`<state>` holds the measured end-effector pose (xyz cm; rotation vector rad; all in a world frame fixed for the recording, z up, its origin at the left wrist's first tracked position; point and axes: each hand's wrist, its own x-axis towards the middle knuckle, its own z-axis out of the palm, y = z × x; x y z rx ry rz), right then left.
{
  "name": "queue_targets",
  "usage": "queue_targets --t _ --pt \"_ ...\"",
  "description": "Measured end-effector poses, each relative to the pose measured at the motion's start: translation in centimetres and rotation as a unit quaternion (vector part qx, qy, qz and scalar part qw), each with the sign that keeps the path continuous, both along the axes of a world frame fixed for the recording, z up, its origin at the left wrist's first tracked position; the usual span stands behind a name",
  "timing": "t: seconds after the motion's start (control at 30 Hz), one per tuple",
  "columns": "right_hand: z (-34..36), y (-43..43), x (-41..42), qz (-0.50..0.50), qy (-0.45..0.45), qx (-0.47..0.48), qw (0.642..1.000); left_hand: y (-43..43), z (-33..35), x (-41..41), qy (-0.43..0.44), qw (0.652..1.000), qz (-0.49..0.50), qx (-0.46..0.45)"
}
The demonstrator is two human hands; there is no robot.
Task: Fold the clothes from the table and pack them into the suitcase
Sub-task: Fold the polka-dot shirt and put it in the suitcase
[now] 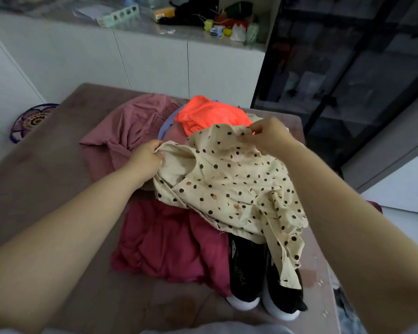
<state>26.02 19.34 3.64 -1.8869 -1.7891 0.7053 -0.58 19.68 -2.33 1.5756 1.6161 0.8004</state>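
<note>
- While I am looking down through the head view, the left grip [146, 162] is pinching the near-left edge of the cream polka-dot top [227, 179], its fingers curled round a fold of cloth by the arm opening.
- The right grip [268, 136] is clamping the same top at its far edge, its fingers bunching the fabric.
- Between the two grips the top is hanging slack and crumpled, its lower part trailing toward me over the pile. I am seeing a few small orange-pink marks among the dark dots.
- Under that trailing hem a pair of black shoes [251, 276] with white soles is lying side by side, partly covered by the cloth.
- Just left of the shoes a dark red garment [164, 242] is lying rumpled and touching them.
- Beyond the right grip a bright orange garment [210, 114] is sitting on top of the heap, with a strip of lilac fabric [163, 127] peeking out beside it.
- Beyond the left grip a dusty pink garment [128, 131] is spreading out, twisted in the middle.
- All of this is resting on the brownish-pink surface [46, 189].
- Farther off, white cabinets [155, 66] are running along the wall under a cluttered top, a dark glass-fronted cabinet [348, 68] is standing to the right, and a round patterned mat [32, 121] is showing at the left.
</note>
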Motion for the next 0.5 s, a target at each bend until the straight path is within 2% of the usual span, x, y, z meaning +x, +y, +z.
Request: queue_targets --t 0.1,0.17,0.23,0.3,0.4,0.5 --pt "1.7 1.6 0.6 -0.035 -0.036 -0.025 0.998 -0.3 -0.3 -0.6 -0.068 0.995 -0.013 -0.065" --pt "2.0 3.2 0.7 -0.087 -0.019 0.017 0.996 -1.4 -0.3 -0.7 -0.101 0.988 -0.045 -0.111" --pt "1.8 5.0 1.1 -0.167 0.029 0.060 0.984 -2.5 -0.8 -0.5 -0.078 0.982 -0.087 -0.147" --pt "1.5 6.2 1.4 -0.222 0.074 0.066 0.970 -3.7 -1.8 -0.3 -0.004 0.979 -0.126 -0.160" --pt "0.4 6.3 1.0 -0.173 0.019 0.015 0.985 -4.6 -3.5 -0.6 0.103 0.973 -0.178 -0.103" --pt "-1.2 4.8 -0.6 -0.084 -0.056 0.016 0.995 -4.1 -4.2 -0.8 0.081 0.981 -0.169 -0.056"
